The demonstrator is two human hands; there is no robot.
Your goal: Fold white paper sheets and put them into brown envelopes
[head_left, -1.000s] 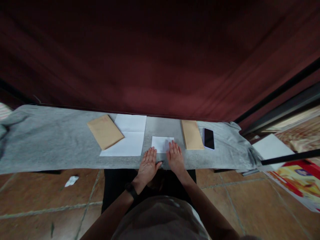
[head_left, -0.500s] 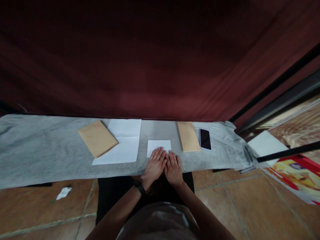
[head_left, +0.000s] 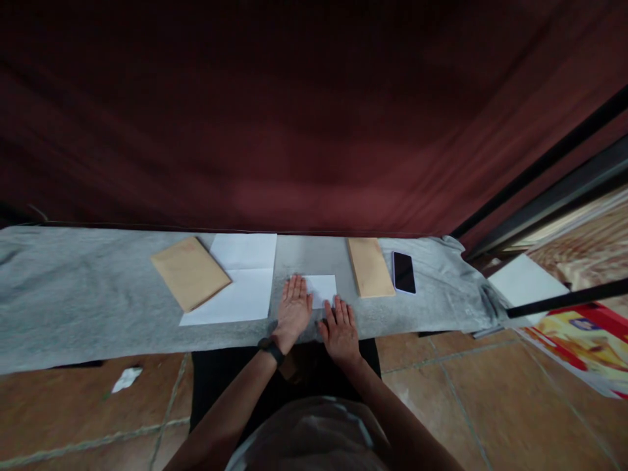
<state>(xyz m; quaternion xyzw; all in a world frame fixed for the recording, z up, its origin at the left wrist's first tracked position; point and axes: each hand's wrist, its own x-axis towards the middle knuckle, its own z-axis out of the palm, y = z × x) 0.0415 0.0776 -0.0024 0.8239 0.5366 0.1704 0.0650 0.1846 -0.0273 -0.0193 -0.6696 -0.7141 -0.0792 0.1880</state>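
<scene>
A small white rectangle of paper [head_left: 321, 289], perhaps folded, lies on the grey cloth in front of me. Over its left part rests my left hand [head_left: 294, 311], flat with the fingers stretched out and a dark band on the wrist. My right hand [head_left: 342, 332] lies palm down at the paper's lower right corner, fingers apart, with the fingertips at its edge. Neither hand grips anything. Left of my hands is a larger white sheet [head_left: 252, 288] with a crease across it. A brown envelope [head_left: 189, 271] partly covers that sheet.
The grey cloth [head_left: 98, 294] covers a narrow table. Right of my hands lie another brown envelope [head_left: 370, 268] and a phone [head_left: 403, 272]. A dark red curtain [head_left: 294, 131] hangs behind. At the right are black bars and a red and yellow package [head_left: 583, 343].
My left hand has slid left across the small paper, away from my right hand, baring more of its middle. My right hand has stayed nearly in place.
</scene>
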